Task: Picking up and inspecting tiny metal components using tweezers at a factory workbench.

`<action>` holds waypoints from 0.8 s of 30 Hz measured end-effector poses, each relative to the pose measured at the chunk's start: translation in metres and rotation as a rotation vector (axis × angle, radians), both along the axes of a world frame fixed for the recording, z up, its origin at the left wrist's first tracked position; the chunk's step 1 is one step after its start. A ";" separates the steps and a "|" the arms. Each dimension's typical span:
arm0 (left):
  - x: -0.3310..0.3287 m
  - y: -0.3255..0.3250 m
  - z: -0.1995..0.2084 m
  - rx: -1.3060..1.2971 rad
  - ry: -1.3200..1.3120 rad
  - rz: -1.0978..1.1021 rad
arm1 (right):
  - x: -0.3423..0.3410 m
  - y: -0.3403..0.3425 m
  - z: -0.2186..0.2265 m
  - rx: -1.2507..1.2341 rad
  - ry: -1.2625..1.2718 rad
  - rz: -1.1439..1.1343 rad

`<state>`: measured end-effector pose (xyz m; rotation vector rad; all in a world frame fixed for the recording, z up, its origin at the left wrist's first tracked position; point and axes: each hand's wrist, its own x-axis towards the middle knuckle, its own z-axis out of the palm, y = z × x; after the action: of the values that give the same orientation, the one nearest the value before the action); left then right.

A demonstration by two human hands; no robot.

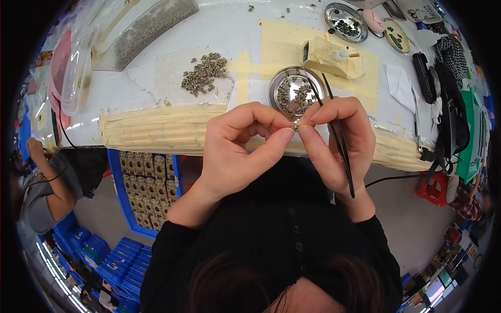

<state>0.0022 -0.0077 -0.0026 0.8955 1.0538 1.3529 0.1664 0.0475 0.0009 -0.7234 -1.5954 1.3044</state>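
Over the table's near edge, my left hand [237,143] and my right hand [339,138] meet fingertip to fingertip. Thumb and forefinger of both pinch one small metal part [295,127], mostly covered by the fingertips. Black tweezers [340,136] are also tucked in my right hand, lying across its fingers with the tips pointing away from me. Just beyond my fingers, a round metal dish [272,93] contains many small metal parts. A loose pile of similar small metal parts [205,74] lies on the table to the left.
A tape-wrapped block [331,57] stands behind the dish. Farther right are a metal plate with dark green pieces [346,23] and a black case [424,78]. A blue crate [120,195] of metallic blocks sits below the table edge. Another person's arm [52,175] shows at far left.
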 end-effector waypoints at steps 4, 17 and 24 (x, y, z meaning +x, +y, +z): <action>-0.003 0.000 0.004 -0.047 -0.051 -0.048 | 0.000 0.000 0.003 -0.055 0.018 0.040; -0.003 0.002 0.002 -0.129 -0.220 -0.076 | 0.000 0.002 0.003 -0.196 0.082 0.089; -0.005 0.002 0.003 -0.137 -0.228 -0.092 | 0.001 0.003 0.004 -0.232 0.089 0.111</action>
<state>-0.0024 -0.0057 0.0007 0.6634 0.9061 1.2573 0.1672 0.0506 0.0045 -0.7141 -1.4445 1.6000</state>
